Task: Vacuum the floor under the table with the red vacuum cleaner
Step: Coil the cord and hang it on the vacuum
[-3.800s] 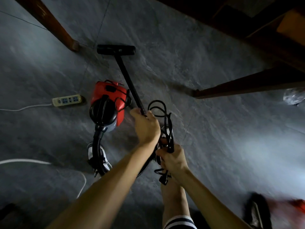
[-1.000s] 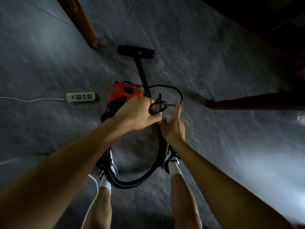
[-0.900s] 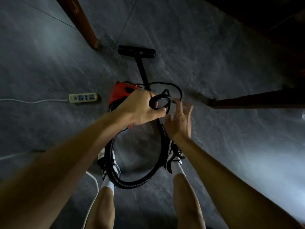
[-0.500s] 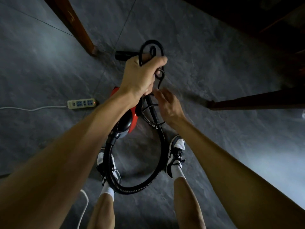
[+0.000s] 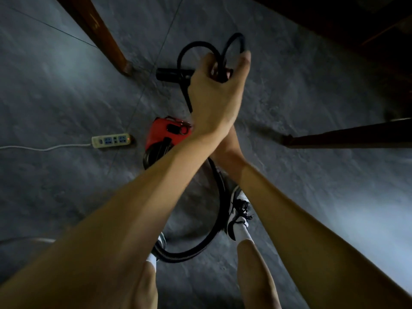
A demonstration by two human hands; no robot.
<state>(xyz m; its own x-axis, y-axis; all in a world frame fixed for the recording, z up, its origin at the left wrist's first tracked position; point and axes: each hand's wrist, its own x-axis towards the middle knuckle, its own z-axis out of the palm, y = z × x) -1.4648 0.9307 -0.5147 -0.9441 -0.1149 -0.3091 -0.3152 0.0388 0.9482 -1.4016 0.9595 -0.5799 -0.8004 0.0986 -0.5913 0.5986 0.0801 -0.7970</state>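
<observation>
The red vacuum cleaner (image 5: 166,136) sits on the grey floor in front of my feet. Its black wand (image 5: 186,94) runs forward to the black floor nozzle (image 5: 169,75). A ribbed black hose (image 5: 214,219) curves from the body around between my shoes. My left hand (image 5: 218,94) is raised above the vacuum cleaner and shut on loops of the black power cord (image 5: 200,46). My right hand (image 5: 225,143) reaches under the left wrist and is mostly hidden; whether it holds anything does not show.
A cream power strip (image 5: 111,140) with a white lead lies left of the vacuum. A wooden table leg (image 5: 102,34) stands at the upper left, another dark wooden leg (image 5: 347,136) at the right. Dark furniture fills the upper right.
My left hand has lifted the coiled cord higher and forward, from beside the vacuum to above the nozzle. My right hand has slipped under the left wrist and out of sight.
</observation>
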